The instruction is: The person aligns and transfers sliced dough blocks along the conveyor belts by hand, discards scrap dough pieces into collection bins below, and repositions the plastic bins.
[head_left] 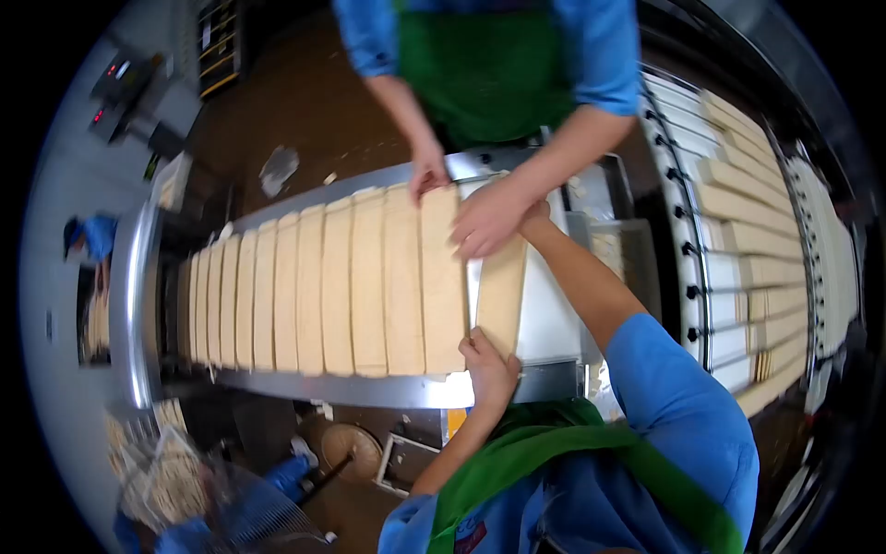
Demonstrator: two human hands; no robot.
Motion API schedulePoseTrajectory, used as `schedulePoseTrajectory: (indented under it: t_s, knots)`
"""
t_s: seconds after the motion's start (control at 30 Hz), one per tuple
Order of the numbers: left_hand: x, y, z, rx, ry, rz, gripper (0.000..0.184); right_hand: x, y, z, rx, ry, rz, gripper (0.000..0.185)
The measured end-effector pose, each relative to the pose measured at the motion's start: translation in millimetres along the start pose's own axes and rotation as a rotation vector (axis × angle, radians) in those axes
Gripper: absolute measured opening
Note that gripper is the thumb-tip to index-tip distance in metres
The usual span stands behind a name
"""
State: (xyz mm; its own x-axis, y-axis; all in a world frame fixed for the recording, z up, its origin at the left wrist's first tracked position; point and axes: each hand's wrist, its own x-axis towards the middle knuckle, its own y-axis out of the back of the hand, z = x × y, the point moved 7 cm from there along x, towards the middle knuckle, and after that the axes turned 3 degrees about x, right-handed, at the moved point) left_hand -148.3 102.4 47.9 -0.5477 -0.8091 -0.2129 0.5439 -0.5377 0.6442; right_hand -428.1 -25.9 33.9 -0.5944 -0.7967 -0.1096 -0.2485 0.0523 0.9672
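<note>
A long, pale cream slab (501, 286) lies lengthways away from me at the right end of a row of similar slabs (314, 286). My left hand (491, 367) grips its near end, thumb and fingers bent round the edge. At the far end is my right hand (535, 219), its fingers hidden behind a co-worker's hand (484, 220). That co-worker's hand is blurred and hovers over or touches the slab's far part. The co-worker's other hand (428, 171) touches the far end of the neighbouring slab (443, 277).
The slabs rest on a metal-edged conveyor (406, 392), with a white surface (549, 314) at its right. A rack (678, 185) bearing more pale strips stands at right. Across the conveyor is a co-worker in a green apron (484, 69). Another person (185, 489) is at lower left.
</note>
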Motion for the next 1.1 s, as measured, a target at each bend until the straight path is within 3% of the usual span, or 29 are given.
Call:
schedulePoseTrajectory:
  t_s: [0.03, 0.07, 0.17, 0.23, 0.3, 0.37, 0.43, 0.53, 0.57, 0.67, 0.73, 0.83, 0.93, 1.1]
  knots:
    - [5.6, -1.1, 6.2, 0.012, -0.038, -0.048, 0.085, -3.5, 1.0, 25.2, -0.076, -0.110, -0.088, 0.049]
    - [9.8, -12.4, 1.8, 0.039, -0.090, -0.053, 0.086, -5.4, 4.5, 43.2, -0.011, -0.035, 0.068, 0.054]
    - [18.7, -34.7, 4.4, 0.159, -0.112, -0.057, 0.094, -10.8, 6.0, 63.1, -0.259, -0.066, 0.305, 0.078]
    - [22.0, -53.6, -4.6, 0.401, -0.092, -0.028, 0.096, -42.3, 51.9, 58.6, 0.070, -0.339, -0.001, 0.087]
    - [22.0, -51.2, 21.2, 0.322, 0.014, -0.089, 0.090, -59.4, 48.9, 107.5, 0.415, -0.524, 0.196, 0.090]
    - [14.4, -55.2, 60.3, 0.310, -0.049, -0.097, 0.088, -104.9, 71.2, 154.8, 0.698, -0.625, 0.235, 0.077]
    - [2.0, -69.2, 91.2, 0.290, -0.091, -0.081, 0.087, -163.2, 89.9, 215.3, 0.809, -0.638, 0.532, 0.079]
    - [-26.1, -95.5, 158.0, 0.060, -0.525, -0.099, 0.077, -279.8, 132.4, 297.9, 0.741, -0.801, 0.861, 0.077]
    - [-39.7, -106.5, 181.7, 0.060, -0.600, -0.160, 0.075, -322.7, 140.9, 325.8, 0.727, -0.784, 0.898, 0.076]
    - [-88.6, -139.5, 235.7, 0.059, -0.856, -0.382, 0.077, -442.7, 166.0, 389.4, 0.668, -1.039, 1.003, 0.076]
    - [-124.6, -160.6, 260.6, 0.054, -0.958, -0.501, 0.077, -503.3, 152.0, 436.7, 0.627, -1.242, 0.890, 0.080]
    - [-171.7, -190.6, 275.5, 0.074, -1.070, -0.726, 0.075, -547.5, 151.0, 470.8, 0.241, -1.440, 0.273, 0.070]
    - [-198.0, -209.2, 284.9, -0.081, -1.149, -0.911, 0.072, -543.1, 143.1, 515.4, 0.241, -1.260, 0.180, 0.064]
    - [-192.8, -244.2, 293.3, 0.003, -1.006, -0.952, 0.066, -540.2, 134.9, 563.3, 0.245, -1.318, 0.184, 0.063]
